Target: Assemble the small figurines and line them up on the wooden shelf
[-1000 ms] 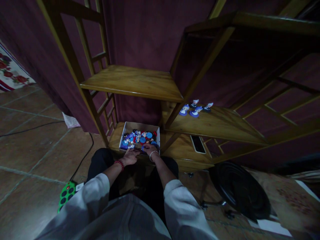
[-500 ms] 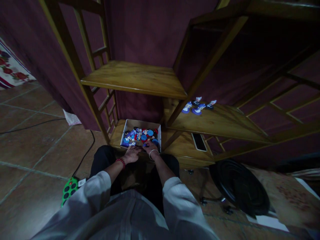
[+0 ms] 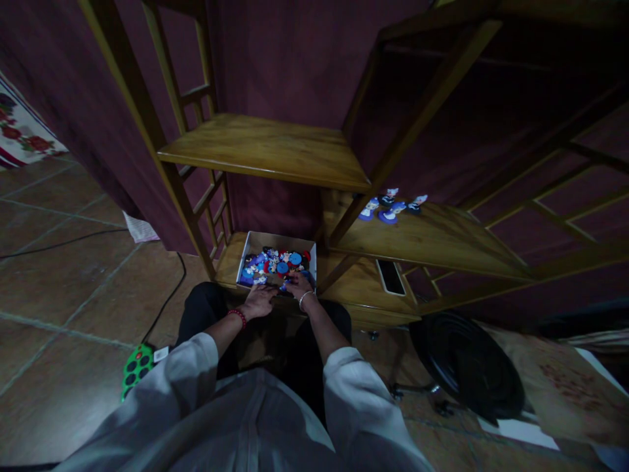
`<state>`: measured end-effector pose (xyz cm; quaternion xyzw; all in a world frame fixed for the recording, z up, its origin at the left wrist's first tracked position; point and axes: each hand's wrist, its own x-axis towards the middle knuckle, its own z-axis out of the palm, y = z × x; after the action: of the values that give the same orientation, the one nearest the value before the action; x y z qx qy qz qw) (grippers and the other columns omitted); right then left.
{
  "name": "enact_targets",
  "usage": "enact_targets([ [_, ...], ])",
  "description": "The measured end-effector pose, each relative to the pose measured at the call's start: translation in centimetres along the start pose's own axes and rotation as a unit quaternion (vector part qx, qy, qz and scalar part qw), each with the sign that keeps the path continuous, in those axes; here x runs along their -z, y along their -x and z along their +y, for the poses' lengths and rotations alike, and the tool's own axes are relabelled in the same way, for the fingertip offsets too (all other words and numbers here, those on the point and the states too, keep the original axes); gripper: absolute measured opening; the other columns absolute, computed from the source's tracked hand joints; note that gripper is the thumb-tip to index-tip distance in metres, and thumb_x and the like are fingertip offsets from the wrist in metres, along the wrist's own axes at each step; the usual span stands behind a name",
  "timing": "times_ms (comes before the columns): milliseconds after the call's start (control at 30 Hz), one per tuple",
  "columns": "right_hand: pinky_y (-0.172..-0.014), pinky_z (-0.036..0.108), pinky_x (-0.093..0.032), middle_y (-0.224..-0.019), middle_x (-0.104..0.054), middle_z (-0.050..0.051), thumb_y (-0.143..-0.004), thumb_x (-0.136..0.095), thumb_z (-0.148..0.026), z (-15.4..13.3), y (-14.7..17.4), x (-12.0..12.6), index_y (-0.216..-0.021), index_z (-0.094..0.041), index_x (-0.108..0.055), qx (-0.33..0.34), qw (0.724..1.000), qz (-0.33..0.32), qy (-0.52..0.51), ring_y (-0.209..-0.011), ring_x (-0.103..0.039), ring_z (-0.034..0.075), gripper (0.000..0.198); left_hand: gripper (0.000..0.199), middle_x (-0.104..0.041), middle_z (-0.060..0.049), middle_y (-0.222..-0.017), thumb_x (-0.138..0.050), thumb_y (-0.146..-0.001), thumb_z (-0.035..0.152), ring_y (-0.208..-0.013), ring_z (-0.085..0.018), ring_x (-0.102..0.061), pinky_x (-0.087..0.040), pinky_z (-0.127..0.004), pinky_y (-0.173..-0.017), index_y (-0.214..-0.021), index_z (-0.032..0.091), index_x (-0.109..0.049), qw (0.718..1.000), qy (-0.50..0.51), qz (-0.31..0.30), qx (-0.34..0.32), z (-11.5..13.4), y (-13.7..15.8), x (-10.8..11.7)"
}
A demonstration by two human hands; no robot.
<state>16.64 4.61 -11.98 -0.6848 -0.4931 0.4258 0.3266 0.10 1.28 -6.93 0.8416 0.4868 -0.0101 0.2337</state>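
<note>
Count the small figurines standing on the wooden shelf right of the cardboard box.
4: one purple-and-white figurine beside the slanting wooden post, another to its right, one black-and-white figurine behind them, and another farthest right. The post may hide more.

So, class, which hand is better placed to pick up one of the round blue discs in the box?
Probably the right hand: its fingers reach inside the box, close to the round blue discs. The left hand is by the near edge, farther from them.
</note>
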Motion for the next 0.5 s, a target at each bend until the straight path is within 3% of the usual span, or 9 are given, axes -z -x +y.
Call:
enact_targets([
  [67,-0.067,0.026,-0.050,-0.078,-0.065,-0.002,-0.062,-0.059,-0.020,-0.2,0.2,0.2,-0.110,-0.021,-0.059,0.020,0.999,-0.026,-0.027,-0.070,-0.062,0.013,0.048,0.043,-0.051,-0.004,-0.130,-0.042,-0.078,0.023,-0.121,-0.021,-0.043,-0.024,-0.037,-0.104,-0.120,0.020,-0.052,1.000,0.002,0.001,-0.001,-0.1,-0.1,-0.1],
  [167,-0.066,0.026,-0.049,-0.071,-0.064,-0.002,-0.061,-0.060,-0.023,-0.2,0.5,0.5,-0.099,-0.019,-0.066,0.044,0.996,-0.042,-0.061,-0.067,-0.060,0.013,0.038,0.044,-0.049,-0.003,-0.132,-0.041,-0.079,0.023,-0.122,-0.020,-0.042,-0.025,-0.037,-0.104,-0.122,0.021,-0.050,1.000,0.006,0.010,-0.011,-0.4,-0.2,-0.5],
  [400,-0.065,0.027,-0.051,-0.072,-0.065,0.000,-0.058,-0.066,-0.033,-0.1,0.8,0.6,-0.078,-0.020,-0.069,0.019,0.979,-0.033,-0.201,-0.066,-0.061,0.014,0.025,0.050,-0.046,-0.003,-0.135,-0.040,-0.079,0.022,-0.122,-0.020,-0.042,-0.026,-0.037,-0.104,-0.129,0.021,-0.044,1.000,0.010,0.024,-0.017,-0.9,-0.4,-1.2],
  [500,-0.064,0.028,-0.051,-0.068,-0.065,-0.001,-0.056,-0.068,-0.036,0.0,0.8,0.3,-0.073,-0.020,-0.067,0.022,0.978,-0.020,-0.206,-0.063,-0.061,0.014,0.024,0.053,-0.045,-0.004,-0.136,-0.041,-0.078,0.023,-0.122,-0.021,-0.042,-0.025,-0.037,-0.104,-0.131,0.020,-0.042,1.000,0.009,0.019,-0.011,-1.0,-0.4,-1.2],
])
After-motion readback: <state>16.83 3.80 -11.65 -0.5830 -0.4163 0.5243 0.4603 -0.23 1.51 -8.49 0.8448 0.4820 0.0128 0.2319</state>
